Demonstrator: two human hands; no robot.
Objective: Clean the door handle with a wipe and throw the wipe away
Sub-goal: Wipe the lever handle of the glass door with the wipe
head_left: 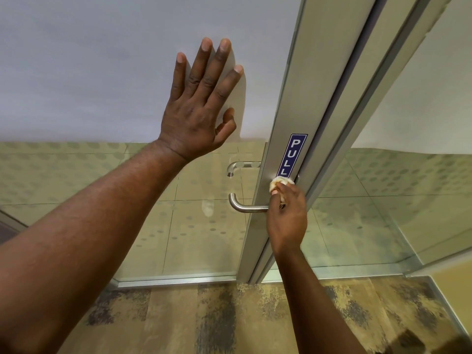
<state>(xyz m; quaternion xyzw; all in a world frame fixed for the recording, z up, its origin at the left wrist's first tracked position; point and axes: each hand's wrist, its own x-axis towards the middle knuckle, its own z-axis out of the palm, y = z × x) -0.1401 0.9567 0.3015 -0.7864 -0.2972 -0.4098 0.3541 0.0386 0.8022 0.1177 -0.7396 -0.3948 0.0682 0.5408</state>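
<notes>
Glass door (204, 238) in a metal frame (281, 123), frosted above and clear below over a mottled floor (229, 315). Left hand (196, 108) splayed flat, gripping nothing, against the frosted pane; right hand (286, 215) much nearer, clenched on the crumpled wipe (279, 181) at the root of the door handle (245, 206), whose long axis runs leftward from those fingers. Blue sticker (292, 155) above, reading "PULL".

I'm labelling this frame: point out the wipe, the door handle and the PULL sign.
wipe (279, 180): head view, bunched top above the fingers.
door handle (245, 207): head view, bare horizontal bar.
PULL sign (292, 154): head view, middle of the blue label.
</notes>
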